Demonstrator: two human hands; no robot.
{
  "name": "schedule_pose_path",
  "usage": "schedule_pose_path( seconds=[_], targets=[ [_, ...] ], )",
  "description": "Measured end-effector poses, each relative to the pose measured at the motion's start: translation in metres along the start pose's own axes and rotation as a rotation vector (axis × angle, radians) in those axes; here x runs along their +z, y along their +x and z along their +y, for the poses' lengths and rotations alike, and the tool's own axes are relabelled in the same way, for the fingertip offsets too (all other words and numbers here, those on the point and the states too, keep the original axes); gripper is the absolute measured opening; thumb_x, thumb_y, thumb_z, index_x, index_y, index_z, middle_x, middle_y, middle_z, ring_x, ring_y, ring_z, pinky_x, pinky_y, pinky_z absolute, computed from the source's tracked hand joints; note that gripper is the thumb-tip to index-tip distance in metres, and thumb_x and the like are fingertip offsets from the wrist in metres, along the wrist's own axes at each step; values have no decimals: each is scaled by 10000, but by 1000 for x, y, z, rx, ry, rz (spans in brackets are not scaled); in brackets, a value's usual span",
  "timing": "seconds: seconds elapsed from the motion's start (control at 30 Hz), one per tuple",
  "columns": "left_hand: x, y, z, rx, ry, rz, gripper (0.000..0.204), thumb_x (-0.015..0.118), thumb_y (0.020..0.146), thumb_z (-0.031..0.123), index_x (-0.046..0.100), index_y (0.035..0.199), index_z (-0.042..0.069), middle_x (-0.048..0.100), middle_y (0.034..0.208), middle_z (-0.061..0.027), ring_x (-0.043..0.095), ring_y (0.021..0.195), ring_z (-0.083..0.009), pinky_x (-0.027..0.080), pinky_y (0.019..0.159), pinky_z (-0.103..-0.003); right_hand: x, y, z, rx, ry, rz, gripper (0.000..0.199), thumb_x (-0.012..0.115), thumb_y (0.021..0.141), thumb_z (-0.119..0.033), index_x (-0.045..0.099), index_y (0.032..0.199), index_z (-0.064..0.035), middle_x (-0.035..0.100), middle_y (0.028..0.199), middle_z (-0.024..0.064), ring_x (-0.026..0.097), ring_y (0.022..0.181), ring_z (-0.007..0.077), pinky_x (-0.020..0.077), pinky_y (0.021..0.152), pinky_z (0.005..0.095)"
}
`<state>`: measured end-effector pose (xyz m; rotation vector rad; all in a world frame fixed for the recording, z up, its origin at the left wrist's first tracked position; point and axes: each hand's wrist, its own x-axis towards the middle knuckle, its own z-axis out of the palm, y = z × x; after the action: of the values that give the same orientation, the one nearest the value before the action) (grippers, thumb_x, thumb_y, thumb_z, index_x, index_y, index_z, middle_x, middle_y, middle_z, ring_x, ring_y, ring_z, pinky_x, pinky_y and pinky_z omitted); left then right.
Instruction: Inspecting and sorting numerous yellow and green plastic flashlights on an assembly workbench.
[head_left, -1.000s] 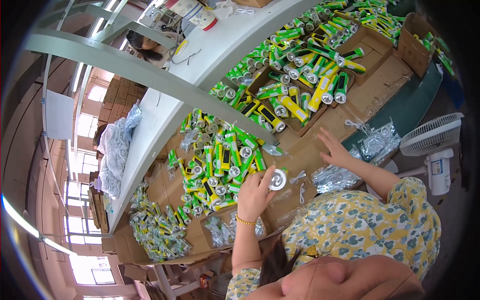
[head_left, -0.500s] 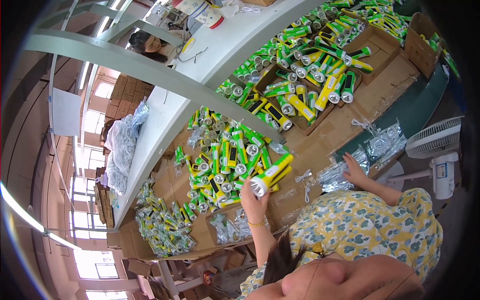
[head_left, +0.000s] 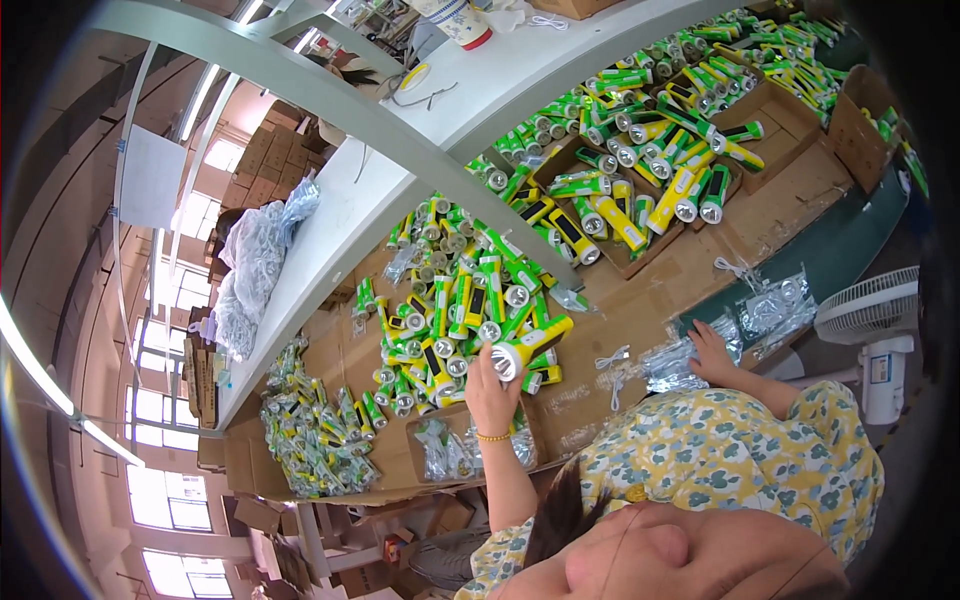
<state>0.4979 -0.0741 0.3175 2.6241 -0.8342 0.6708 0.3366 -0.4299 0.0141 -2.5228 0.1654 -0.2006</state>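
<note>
Near the front of the heap, my left hand (head_left: 491, 392) is closed around the lens end of a yellow and green flashlight (head_left: 541, 343), whose body points away to the right. Right beside it lies a large loose pile of green and yellow flashlights (head_left: 440, 300), many with dark panels. My right hand (head_left: 712, 356) rests with fingers stretched out on flat clear plastic bags (head_left: 665, 366) at the table's near edge. Between the two hands lies a coiled white cable (head_left: 617, 378) on the cardboard.
Bagged flashlights (head_left: 310, 430) lie at left, beside a shallow carton (head_left: 413, 432) of small clear packets. Open cartons (head_left: 790, 118) with more flashlights stand at the back right. A grey shelf post (head_left: 440, 165) crosses above the table. A white fan (head_left: 868, 305) stands at the right.
My left hand has shifted slightly left with the flashlight, which is now lower and closer to the pile. My right hand stays on the plastic bags. The view has turned a little.
</note>
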Motion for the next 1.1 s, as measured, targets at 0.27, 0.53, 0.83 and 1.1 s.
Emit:
schedule_pose_path(
  seconds=[0.27, 0.53, 0.83, 1.1],
  targets=[
    [17, -19, -23, -241, -142, 242, 676, 695, 800, 181, 364, 1342, -51, 457, 1324, -255, 459, 1206, -409, 383, 990, -429, -2, 1, 3, -4, -28, 31, 635, 627, 677, -230, 463, 1246, 0, 329, 1422, 199, 317, 1309, 364, 306, 1018, 486],
    [9, -29, -45, -577, -488, 418, 644, 580, 896, 162, 250, 1396, -74, 374, 1383, -229, 406, 1251, -313, 332, 1037, -377, -21, 5, -7, 12, -11, -24, 649, 627, 652, -232, 465, 1240, -7, 318, 1418, 205, 292, 1321, 366, 308, 998, 500],
    [11, -40, -55, -634, -452, 479, 612, 552, 918, 162, 248, 1412, -31, 391, 1375, -219, 434, 1227, -299, 349, 1010, -376, -28, 4, -4, -16, -49, -30, 681, 620, 629, -260, 467, 1253, -35, 329, 1410, 207, 305, 1313, 373, 334, 968, 501],
    [17, -56, -56, -664, -453, 512, 624, 572, 895, 141, 264, 1406, -43, 362, 1403, -225, 417, 1248, -304, 326, 1039, -378, -29, 6, -2, -59, -57, -28, 683, 619, 629, -264, 470, 1254, -32, 340, 1405, 200, 313, 1308, 374, 341, 973, 488]
  ],
)
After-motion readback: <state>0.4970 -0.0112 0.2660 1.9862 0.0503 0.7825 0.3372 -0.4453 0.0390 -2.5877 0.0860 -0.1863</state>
